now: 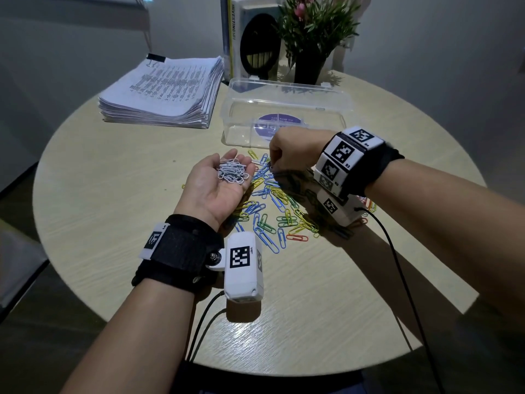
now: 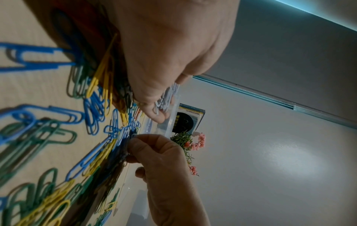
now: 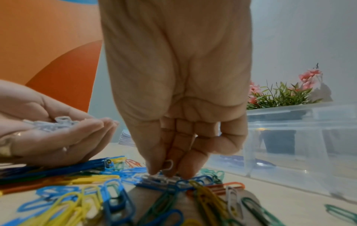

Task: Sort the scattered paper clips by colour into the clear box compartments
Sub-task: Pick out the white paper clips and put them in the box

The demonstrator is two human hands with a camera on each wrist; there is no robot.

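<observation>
Left hand palm up above the tabletop, fingers gently cupped, cradling a heap of white paper clips; in the right wrist view the same heap lies in the hollow of the palm. Right hand palm down, fingers curled toward the scattered pile; its fingertips pinch a white clip just above the pile, thumb and forefinger closed on the wire. Scattered paper clips in blue, green, yellow and orange spread on the tabletop between and beneath both hands; a few lie near the right wrist. Clear box just behind the pile, its lid raised at the back, a round purple label visible through the plastic; whether it has compartments cannot be told. Stack of printed papers at the far left, held by a black binder clip; potted plant with pink flowers and an upright white package behind the box.
</observation>
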